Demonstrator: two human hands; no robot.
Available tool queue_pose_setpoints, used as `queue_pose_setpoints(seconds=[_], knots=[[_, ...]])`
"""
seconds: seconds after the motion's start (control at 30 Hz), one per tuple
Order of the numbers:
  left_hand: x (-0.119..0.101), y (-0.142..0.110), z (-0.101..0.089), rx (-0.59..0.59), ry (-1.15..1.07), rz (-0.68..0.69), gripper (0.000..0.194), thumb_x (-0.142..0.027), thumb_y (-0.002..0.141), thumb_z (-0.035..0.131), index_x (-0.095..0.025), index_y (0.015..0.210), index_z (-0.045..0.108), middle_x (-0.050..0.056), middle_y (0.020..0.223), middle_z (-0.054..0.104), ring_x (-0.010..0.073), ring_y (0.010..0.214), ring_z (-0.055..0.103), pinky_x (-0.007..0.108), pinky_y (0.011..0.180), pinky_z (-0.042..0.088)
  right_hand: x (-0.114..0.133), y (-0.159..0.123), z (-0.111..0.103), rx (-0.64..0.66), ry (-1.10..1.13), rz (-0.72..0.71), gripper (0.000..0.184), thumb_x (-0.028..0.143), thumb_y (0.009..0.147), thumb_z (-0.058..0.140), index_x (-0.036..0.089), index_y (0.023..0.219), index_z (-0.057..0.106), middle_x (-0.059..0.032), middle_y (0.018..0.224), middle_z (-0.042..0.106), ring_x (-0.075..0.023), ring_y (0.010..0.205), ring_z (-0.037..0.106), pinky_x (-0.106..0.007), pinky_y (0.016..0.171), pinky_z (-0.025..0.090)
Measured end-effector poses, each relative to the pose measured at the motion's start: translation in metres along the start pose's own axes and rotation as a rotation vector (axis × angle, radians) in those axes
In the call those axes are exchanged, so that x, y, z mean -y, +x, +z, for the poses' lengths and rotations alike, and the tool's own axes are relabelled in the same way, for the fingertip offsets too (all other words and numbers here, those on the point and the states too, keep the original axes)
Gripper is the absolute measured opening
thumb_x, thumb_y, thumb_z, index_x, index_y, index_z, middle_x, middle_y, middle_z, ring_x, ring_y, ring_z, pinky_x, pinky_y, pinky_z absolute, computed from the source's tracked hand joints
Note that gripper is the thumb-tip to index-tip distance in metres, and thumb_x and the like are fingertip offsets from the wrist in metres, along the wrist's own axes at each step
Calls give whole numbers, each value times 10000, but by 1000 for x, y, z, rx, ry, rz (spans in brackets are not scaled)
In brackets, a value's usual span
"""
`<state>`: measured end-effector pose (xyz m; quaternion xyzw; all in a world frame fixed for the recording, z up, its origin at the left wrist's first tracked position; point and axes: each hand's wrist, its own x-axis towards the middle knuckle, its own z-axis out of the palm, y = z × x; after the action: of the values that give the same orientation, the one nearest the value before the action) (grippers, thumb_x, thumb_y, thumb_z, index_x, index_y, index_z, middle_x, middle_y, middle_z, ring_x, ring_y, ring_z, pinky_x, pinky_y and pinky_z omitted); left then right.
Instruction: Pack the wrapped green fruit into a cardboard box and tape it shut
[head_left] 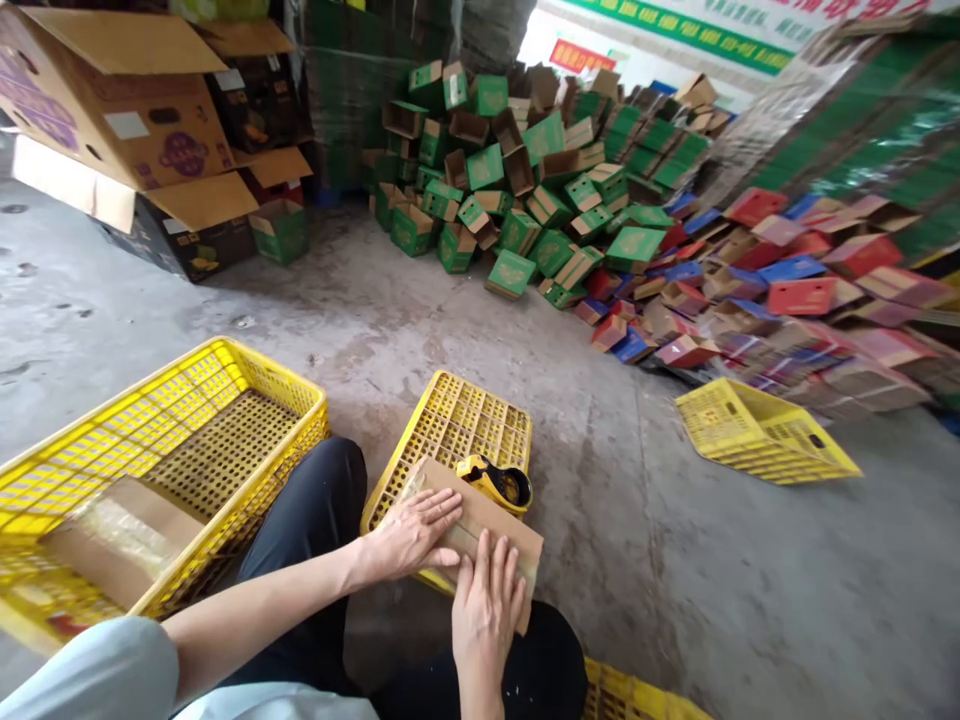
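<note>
I have both bare hands on a brown cardboard box (480, 511), which lies over the near end of a yellow plastic grid-topped crate (474, 418) on the grey concrete floor (607, 545). My left hand (411, 532) has its fingers stretched flat across the top, thumb spread; my right hand (487, 598) lies flat near the right end, fingers extended close together.

Just beyond the box, a yellow-and-black tape dispenser (489, 480) stands in the way on the far side. The dark-trousered left knee (339, 478) rises between my crate and a long yellow plastic basket (298, 398), which holds a taped brown carton (124, 545). Large printed cardboard cartons (169, 125) stack up at far left; a heap of small green boxes (517, 230) and a blurred pile of red and blue boxes (799, 297) bound the far side.

The box's right end juts past the crate edge. Open floor runs to the right, up to an angular yellow plastic crate (720, 425), and ahead to the heap.
</note>
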<state>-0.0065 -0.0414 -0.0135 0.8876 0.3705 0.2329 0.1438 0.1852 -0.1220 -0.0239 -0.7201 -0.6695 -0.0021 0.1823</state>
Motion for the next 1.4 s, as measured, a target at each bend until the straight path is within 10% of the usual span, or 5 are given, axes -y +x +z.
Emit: queue_pose_setpoints(seconds=[0.33, 0.5, 0.7, 0.9, 1.4], knots=[[20, -58, -21, -84, -34, -139, 804, -598, 1055, 453, -142, 1669, 204, 176, 1703, 271, 276, 1560, 324, 386, 1242, 396, 8, 5, 0, -2, -7, 11, 719, 569, 1080, 212, 108, 1532, 528, -236, 1586, 475, -470, 1495, 387, -711, 1165, 293], [14, -55, -13, -126, -148, -211, 801, -538, 1078, 445, -213, 1692, 47, 142, 1734, 196, 266, 1568, 298, 395, 1238, 405, 54, 48, 2, 91, 275, -282, 540, 437, 1109, 289, 191, 1500, 568, -133, 1450, 633, -302, 1339, 557, -466, 1098, 469], [12, -53, -13, -129, -219, -234, 792, -467, 1097, 438, -259, 1688, -46, 110, 1755, 91, 268, 1583, 246, 413, 1253, 384, 82, 92, 4, 122, 234, -379, 463, 351, 1111, 315, 219, 1387, 662, -122, 1211, 683, -249, 995, 612, -437, 923, 496], [7, -64, -10, -148, -221, -256, 752, -465, 1097, 432, -242, 1693, 32, 127, 1742, 171, 275, 1551, 339, 407, 1224, 425, 72, 87, 16, -23, 252, -341, 468, 348, 1108, 340, 161, 1458, 587, -155, 1246, 641, -274, 1156, 602, -447, 1009, 488], [15, -67, -29, -126, -656, -395, 524, -471, 1108, 381, -268, 1591, 387, 102, 1622, 467, 255, 1443, 525, 423, 1183, 476, 92, 71, 14, 71, -51, -384, 549, 429, 1097, 338, 238, 1604, 427, -167, 1514, 546, -322, 1196, 592, -464, 985, 486]])
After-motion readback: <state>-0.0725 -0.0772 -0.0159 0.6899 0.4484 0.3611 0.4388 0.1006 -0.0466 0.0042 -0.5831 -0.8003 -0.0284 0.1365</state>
